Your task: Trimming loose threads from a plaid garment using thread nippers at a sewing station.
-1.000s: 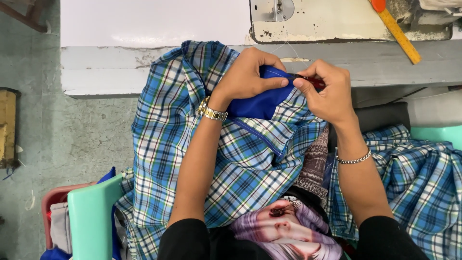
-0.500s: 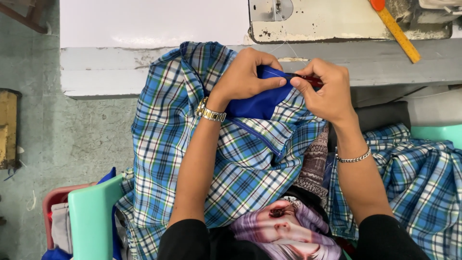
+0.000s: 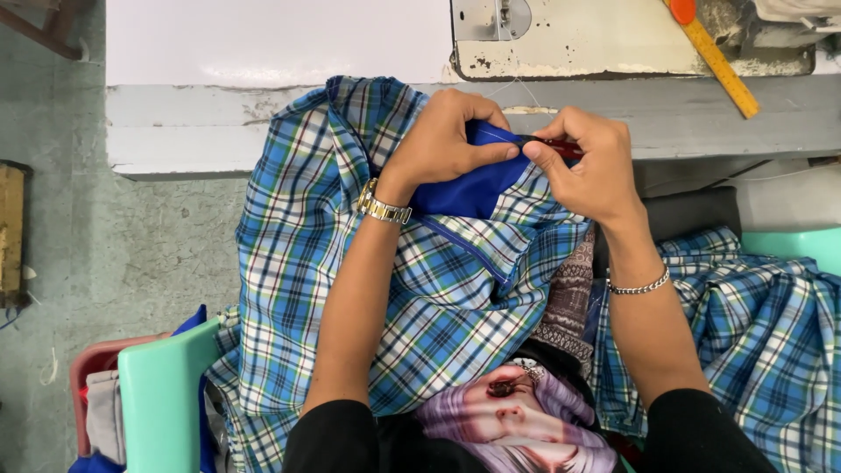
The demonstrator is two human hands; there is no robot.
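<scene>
At the edge of the grey tabletop (image 3: 263,114) we see our two hands close together over a blue plaid cloth (image 3: 298,263). Our left hand (image 3: 442,140) is curled shut and pinches a plain blue piece of cloth (image 3: 464,188) that is part of the plaid one. Our right hand (image 3: 587,162) is closed too, with its fingertips pinched around a small red tool (image 3: 561,147) that touches the blue piece. A thin white thread (image 3: 517,88) runs up from there toward the sewing machine base (image 3: 613,39). A yellow ruler (image 3: 718,61) with an orange end lies slanted on that base. The plaid cloth hangs from the tabletop down over our lap. More plaid cloth (image 3: 762,324) lies to the right. A green plastic chair back (image 3: 162,403) stands at the lower left, just beside a red bin (image 3: 88,368). A watch (image 3: 383,208) is on our left wrist and a chain bracelet (image 3: 639,285) on our right.
</scene>
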